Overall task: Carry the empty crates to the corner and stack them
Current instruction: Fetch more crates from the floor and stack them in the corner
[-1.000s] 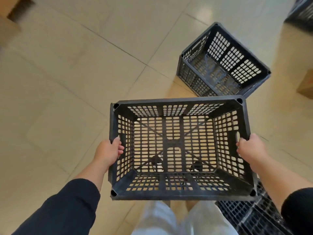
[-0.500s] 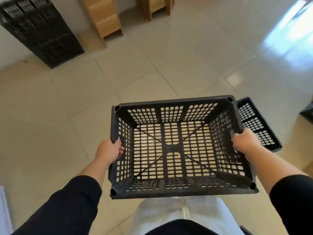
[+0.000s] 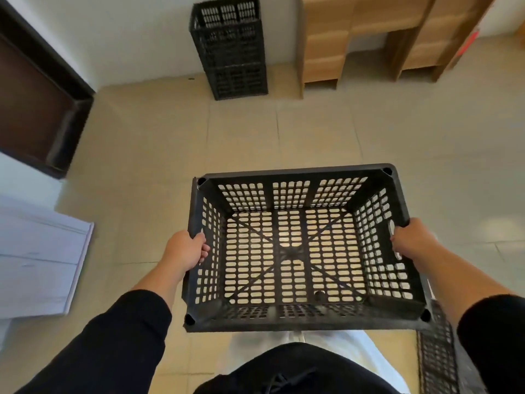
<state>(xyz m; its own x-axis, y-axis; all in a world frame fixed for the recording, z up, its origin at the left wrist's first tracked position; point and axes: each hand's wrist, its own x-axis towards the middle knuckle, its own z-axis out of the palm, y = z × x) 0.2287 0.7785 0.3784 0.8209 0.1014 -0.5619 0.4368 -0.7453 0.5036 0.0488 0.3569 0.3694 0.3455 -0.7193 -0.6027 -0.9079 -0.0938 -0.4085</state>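
I hold an empty black perforated crate [image 3: 295,177] level in front of my waist, above the tiled floor. My left hand [image 3: 184,250] grips its left wall near the rim. My right hand [image 3: 412,241] grips the right wall at the handle slot. Ahead, a tall stack of black crates [image 3: 230,46] stands against the white wall beside wooden furniture. Part of another black crate [image 3: 434,362] shows on the floor at my lower right, behind my right arm.
Light wooden shelving units [image 3: 326,41] stand along the far wall right of the stack. A dark brown door frame [image 3: 37,109] is at the left. A white cabinet [image 3: 39,263] juts out at the left edge. Beige tiled floor [image 3: 284,132] lies between me and the stack.
My view has swung round while I carry the crate: the crate stack and wooden units now sit straight ahead instead of upper left. The floor crate on the right has dropped behind my right arm.
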